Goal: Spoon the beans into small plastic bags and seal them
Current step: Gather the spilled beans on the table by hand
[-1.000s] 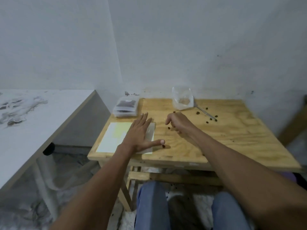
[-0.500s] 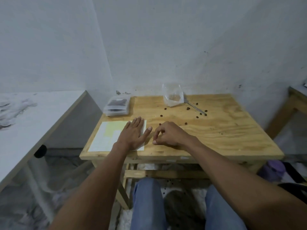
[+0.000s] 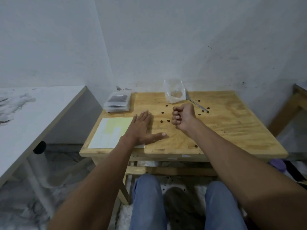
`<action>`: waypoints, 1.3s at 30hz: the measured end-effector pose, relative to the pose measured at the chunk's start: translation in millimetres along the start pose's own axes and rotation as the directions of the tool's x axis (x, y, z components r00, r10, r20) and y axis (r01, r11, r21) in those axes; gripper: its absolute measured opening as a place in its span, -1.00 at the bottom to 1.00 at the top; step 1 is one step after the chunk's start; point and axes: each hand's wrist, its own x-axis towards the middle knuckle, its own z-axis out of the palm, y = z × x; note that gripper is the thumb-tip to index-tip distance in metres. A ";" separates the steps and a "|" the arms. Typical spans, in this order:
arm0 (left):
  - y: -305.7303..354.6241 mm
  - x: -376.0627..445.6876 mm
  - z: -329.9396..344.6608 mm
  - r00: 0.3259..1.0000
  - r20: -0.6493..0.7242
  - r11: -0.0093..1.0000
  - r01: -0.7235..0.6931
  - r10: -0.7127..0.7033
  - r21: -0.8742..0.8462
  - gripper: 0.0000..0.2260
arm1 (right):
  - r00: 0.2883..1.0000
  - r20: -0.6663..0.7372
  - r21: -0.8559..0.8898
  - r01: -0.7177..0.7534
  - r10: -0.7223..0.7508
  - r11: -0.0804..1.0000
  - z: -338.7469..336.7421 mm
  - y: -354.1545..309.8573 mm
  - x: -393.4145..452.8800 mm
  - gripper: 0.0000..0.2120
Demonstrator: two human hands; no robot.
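Observation:
Several dark beans (image 3: 162,112) lie scattered on the wooden table (image 3: 232,130). At the back stands an open clear plastic bag (image 3: 174,92) with a little brown content, and a metal spoon (image 3: 196,104) lies just right of it. My left hand (image 3: 141,130) rests flat, fingers straight, on a clear flat bag whose edge (image 3: 140,146) shows at my wrist. To its right my right hand (image 3: 182,116) is curled into a fist just above the table among the beans; its contents are hidden.
A stack of filled, sealed bags (image 3: 117,102) sits at the table's back left corner. A pale yellow and white sheet (image 3: 108,133) lies front left. One bean (image 3: 196,146) lies near the front edge. A white table (image 3: 41,113) stands left, wooden furniture (image 3: 295,103) right.
My right hand pinched at a bean beside my left thumb, then moved back toward the far beans as a fist. That bean is gone from the table. My left thumb spread out.

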 end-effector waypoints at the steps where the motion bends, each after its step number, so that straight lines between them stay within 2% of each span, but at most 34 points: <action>1: 2.9 4.2 -1.0 1.000 0.015 1.000 -0.009 0.009 0.011 0.28 | 1.000 -0.012 -0.073 0.010 -0.011 0.997 0.3 -2.2 2.0 -0.83; 2: 4.3 8.9 -2.1 1.000 0.025 1.000 -0.012 0.011 0.021 0.31 | 0.999 -0.025 -0.217 0.042 -0.049 0.975 -0.1 -3.8 3.8 -0.88; 3: 4.2 13.7 -3.0 0.999 0.031 0.999 -0.014 0.013 0.030 0.33 | 0.994 -0.026 -0.406 0.090 -0.110 0.910 -0.7 -4.1 6.3 -0.92; 5: 0.6 23.3 -5.1 0.999 0.042 0.999 -0.023 0.021 0.043 0.35 | 0.951 0.046 -0.717 0.244 -0.305 0.653 -2.0 1.6 14.9 -0.83; 6: -1.8 27.6 -5.8 0.998 0.051 0.999 -0.028 0.026 0.044 0.36 | 0.919 0.127 -0.803 0.316 -0.374 0.505 -1.9 5.7 19.6 -0.84; 9: -6.2 38.4 -3.5 0.997 0.075 0.999 -0.030 0.027 0.038 0.39 | 0.863 0.292 -0.904 0.389 -0.411 0.175 1.4 16.5 25.2 -0.87; 11: -6.6 41.9 -0.1 0.997 0.077 0.998 -0.026 0.022 0.054 0.38 | 0.844 0.343 -0.916 0.398 -0.413 0.053 2.9 20.4 30.3 -0.86; 13: -6.8 43.4 1.8 0.997 0.074 0.998 -0.024 0.020 0.059 0.37 | 0.827 0.392 -0.909 0.415 -0.402 -0.034 4.0 22.2 32.8 -0.88; 17: -6.8 42.4 1.8 0.998 0.063 0.997 -0.021 0.016 0.072 0.35 | 0.808 0.462 -0.883 0.457 -0.366 -0.105 7.0 19.7 35.6 -0.88; 18: -6.4 42.3 1.6 0.998 0.060 0.997 -0.020 0.015 0.074 0.35 | 0.807 0.451 -0.882 0.468 -0.382 -0.054 8.5 18.2 36.9 -0.87; 19: -6.1 41.6 1.5 0.998 0.058 0.997 -0.017 0.013 0.073 0.35 | 0.814 0.407 -0.879 0.472 -0.414 0.065 10.7 17.4 37.8 -0.84; 20: -5.6 40.9 1.6 0.998 0.055 0.998 -0.012 0.009 0.068 0.35 | 0.836 0.330 -0.851 0.465 -0.439 0.246 13.6 16.3 38.5 -0.80; 21: -5.2 40.4 1.4 0.999 0.051 0.998 -0.007 0.004 0.063 0.35 | 0.872 0.231 -0.766 0.436 -0.431 0.472 16.7 14.3 39.3 -0.77; 22: -5.0 40.3 1.0 0.999 0.046 0.998 -0.003 0.000 0.060 0.35 | 0.915 0.139 -0.620 0.378 -0.378 0.688 19.9 11.3 39.6 -0.78; 23: -4.6 40.3 0.7 0.999 0.043 0.998 0.000 -0.003 0.061 0.35 | 0.955 0.075 -0.433 0.290 -0.286 0.854 22.3 8.3 39.5 -0.82; 24: -4.0 40.3 0.6 0.999 0.042 0.998 0.002 -0.004 0.062 0.35 | 0.982 0.046 -0.236 0.191 -0.185 0.953 22.9 5.1 39.7 -0.82; 26: -3.2 40.8 0.5 0.999 0.041 0.998 0.004 -0.007 0.063 0.36 | 0.997 0.070 0.072 0.036 -0.041 0.997 22.0 1.0 42.0 -0.77; 27: -3.2 40.5 0.0 0.999 0.043 0.998 0.005 -0.007 0.061 0.37 | 0.996 0.088 0.146 -0.004 -0.009 0.989 21.6 0.1 43.3 -0.76; 29: -3.3 40.5 -0.1 0.999 0.042 0.998 0.007 -0.010 0.057 0.37 | 0.995 0.095 0.166 -0.028 0.012 0.986 22.1 -0.8 45.5 -0.78; 31: -3.4 40.3 0.0 0.999 0.038 0.999 0.008 -0.010 0.050 0.36 | 0.998 0.057 -0.015 0.026 -0.025 1.000 24.1 -2.7 45.3 -0.84; 32: -3.4 40.2 0.3 0.999 0.034 0.999 0.007 -0.009 0.047 0.36 | 0.995 0.025 -0.221 0.096 -0.093 0.971 23.9 -3.1 46.6 -0.87; 33: -3.5 40.3 0.7 0.999 0.031 0.999 0.007 -0.008 0.043 0.35 | 0.979 0.014 -0.483 0.185 -0.204 0.856 22.1 -2.1 49.5 -0.87; 34: -3.6 40.3 1.1 1.000 0.028 0.999 0.006 -0.007 0.038 0.35 | 0.938 0.057 -0.715 0.277 -0.342 0.642 19.7 0.3 53.7 -0.80; 35: -3.8 40.5 1.4 1.000 0.027 0.999 0.006 -0.007 0.034 0.34 | 0.876 0.155 -0.848 0.355 -0.456 0.394 17.3 3.4 58.8 -0.71; 36: -4.2 40.7 2.0 1.000 0.023 0.999 0.007 -0.008 0.032 0.34 | 0.827 0.247 -0.893 0.397 -0.506 0.212 15.2 6.2 63.8 -0.62; 37: -4.8 40.6 2.5 1.000 0.018 0.999 0.009 -0.010 0.031 0.34 | 0.797 0.307 -0.902 0.418 -0.520 0.108 13.7 7.7 66.9 -0.58; 39: -5.6 41.3 3.4 1.000 0.009 1.000 0.012 -0.012 0.024 0.34 | 0.783 0.357 -0.917 0.397 -0.510 -0.033 14.3 8.9 72.7 -0.55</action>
